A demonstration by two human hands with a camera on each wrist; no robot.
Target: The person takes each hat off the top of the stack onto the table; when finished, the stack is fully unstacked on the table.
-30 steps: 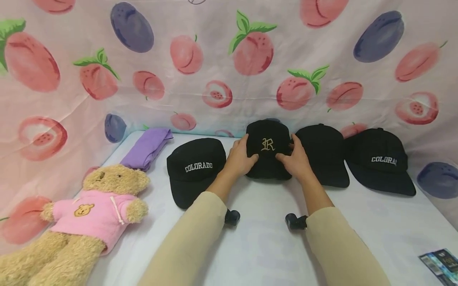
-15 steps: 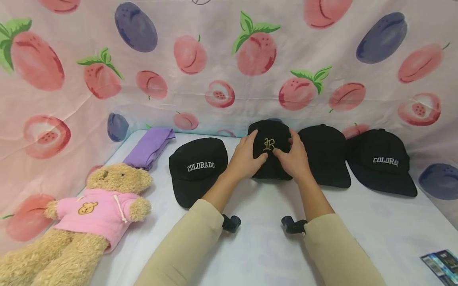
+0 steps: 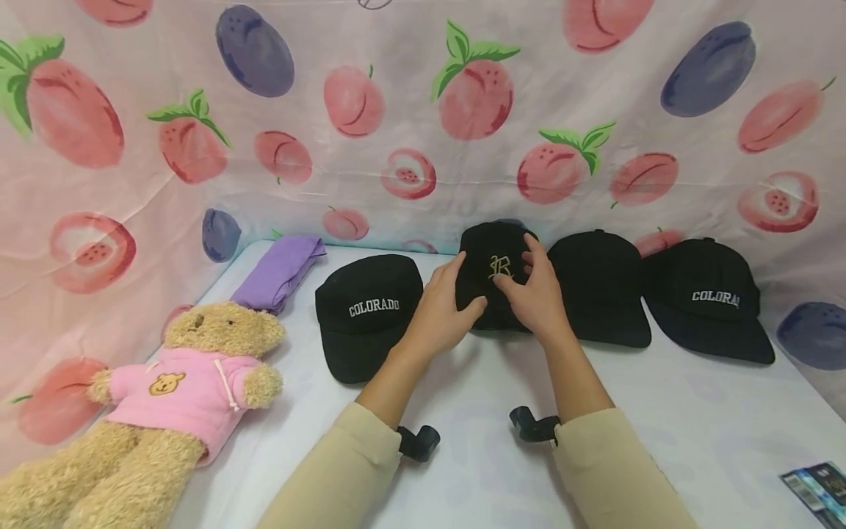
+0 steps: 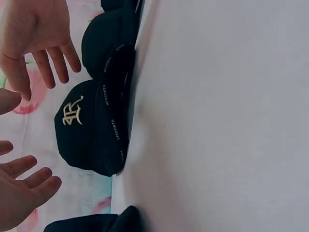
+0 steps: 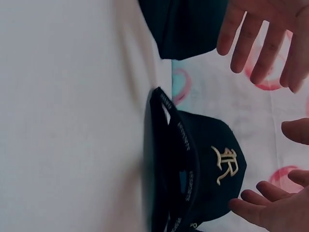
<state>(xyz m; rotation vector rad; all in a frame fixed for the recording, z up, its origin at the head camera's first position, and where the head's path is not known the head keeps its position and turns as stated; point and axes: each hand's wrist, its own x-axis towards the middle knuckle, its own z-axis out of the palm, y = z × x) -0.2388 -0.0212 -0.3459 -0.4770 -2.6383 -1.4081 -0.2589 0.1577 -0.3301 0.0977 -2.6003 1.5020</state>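
A black cap with a gold R (image 3: 500,266) stands against the backdrop in the middle of a row of black caps. My left hand (image 3: 439,312) is in front of its left side, fingers spread and thumb out. My right hand (image 3: 537,290) reaches across its right front, fingers extended and thumb near the letter. In the left wrist view, the R cap (image 4: 77,128) shows apart from both hands. In the right wrist view, fingertips of my right hand (image 5: 275,205) overlap the cap's edge; whether they touch it I cannot tell.
To the left are a COLORADO cap (image 3: 370,316), a folded purple cloth (image 3: 280,272) and a teddy bear (image 3: 181,389) in a pink top. A plain black cap (image 3: 598,294) and another lettered cap (image 3: 710,301) stand right. A packet (image 3: 816,488) lies at the lower right.
One second ago both hands were at the sides of the R cap. The left hand moved inward, then back left and lower; its thumb came off the cap. The right hand shifted slightly left.
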